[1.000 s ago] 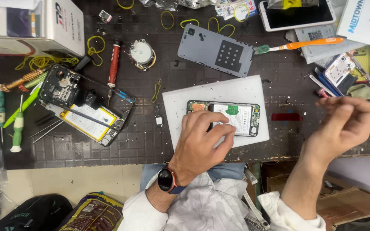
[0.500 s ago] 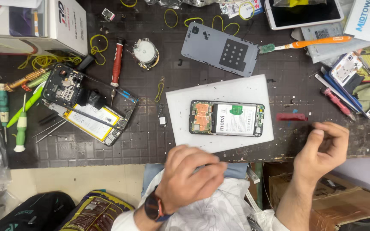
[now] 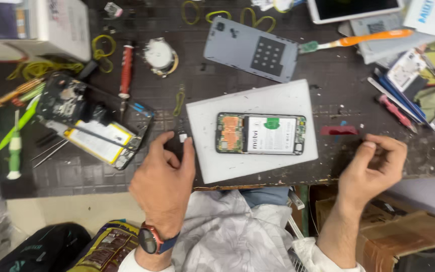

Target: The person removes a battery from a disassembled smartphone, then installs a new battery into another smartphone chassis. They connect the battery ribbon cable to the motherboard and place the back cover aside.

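Opened phone [image 3: 261, 133] between left hand [image 3: 164, 184], right hand [image 3: 373, 163]

Opened phone [image 3: 261, 133]: on the pad [image 3: 250, 166], mid-table.
Back cover [image 3: 250, 49]: behind the pad.
Second dismantled phone [image 3: 101, 138]: left of the pad.
Left hand [image 3: 164, 184]: at the pad's left edge.
Right hand [image 3: 373, 168]: right of the pad.

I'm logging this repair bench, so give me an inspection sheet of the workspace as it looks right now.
Surface: dark gridded mat, dusty.
Job's things: opened phone on white pad; small white part beside pad.
Clutter: grey back cover, second dismantled phone, red screwdriver, toothbrush, green tools.
Hands: left hand fingertips at the small white part; right hand curled at the bench edge.
Cables: yellow bands.
Surroundings: cardboard boxes, bags below.
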